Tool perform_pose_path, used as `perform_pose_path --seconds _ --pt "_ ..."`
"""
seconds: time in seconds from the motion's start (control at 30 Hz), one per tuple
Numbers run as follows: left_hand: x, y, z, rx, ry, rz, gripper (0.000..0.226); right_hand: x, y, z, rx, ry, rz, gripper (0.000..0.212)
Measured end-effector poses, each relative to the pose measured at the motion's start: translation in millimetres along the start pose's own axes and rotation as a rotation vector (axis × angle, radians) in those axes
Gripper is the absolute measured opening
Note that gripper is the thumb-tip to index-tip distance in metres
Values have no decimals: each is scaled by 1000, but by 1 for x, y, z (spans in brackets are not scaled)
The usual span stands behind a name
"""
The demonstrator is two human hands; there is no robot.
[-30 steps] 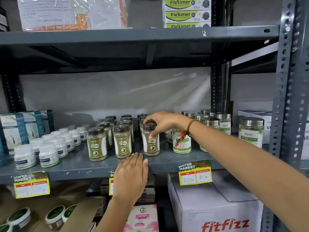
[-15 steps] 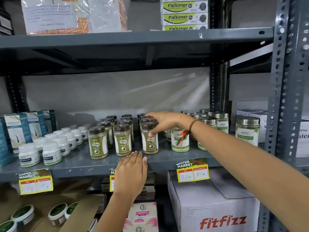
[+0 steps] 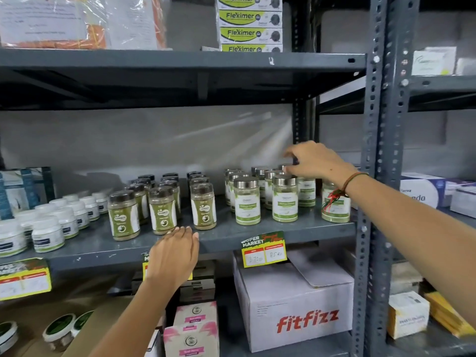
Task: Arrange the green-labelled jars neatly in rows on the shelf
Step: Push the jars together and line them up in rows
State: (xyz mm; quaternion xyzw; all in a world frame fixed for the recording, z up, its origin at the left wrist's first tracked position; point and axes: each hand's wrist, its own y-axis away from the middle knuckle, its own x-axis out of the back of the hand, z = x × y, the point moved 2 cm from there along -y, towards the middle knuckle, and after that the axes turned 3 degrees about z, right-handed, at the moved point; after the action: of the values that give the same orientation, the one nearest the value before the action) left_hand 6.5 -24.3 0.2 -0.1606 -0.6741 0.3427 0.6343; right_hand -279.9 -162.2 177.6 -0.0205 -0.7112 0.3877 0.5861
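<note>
On the grey metal shelf (image 3: 296, 229), silver-lidded green-labelled jars (image 3: 285, 199) stand in rows toward its right end. The right hand (image 3: 318, 161) reaches over their back lids, grip unclear. The left hand (image 3: 173, 253) rests flat, released, on the front edge.

Soft even light, blurred edges

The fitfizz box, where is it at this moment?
In the head view the fitfizz box stands on the lower level at centre-right, just under the shelf edge with the yellow price tag, right of the pink cartons.
</note>
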Motion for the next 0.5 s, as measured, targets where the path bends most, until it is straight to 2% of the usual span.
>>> perform_pose_path --seconds 0.1,0.2,0.33,0.5 --pt "-1 0 0 6 21 -2 44 -1 7 25 -87 273 -119 50" --pt "-3 0 0 11 36 0 42 -5 12 41 -158 426 -215 52" --pt "-5 0 0 10 18 -1 39 -9 16 51 -249 530 -282 59" --pt "-7 -1 -1 12 13 9 40 -16 17 54 -284 537 -306 52"
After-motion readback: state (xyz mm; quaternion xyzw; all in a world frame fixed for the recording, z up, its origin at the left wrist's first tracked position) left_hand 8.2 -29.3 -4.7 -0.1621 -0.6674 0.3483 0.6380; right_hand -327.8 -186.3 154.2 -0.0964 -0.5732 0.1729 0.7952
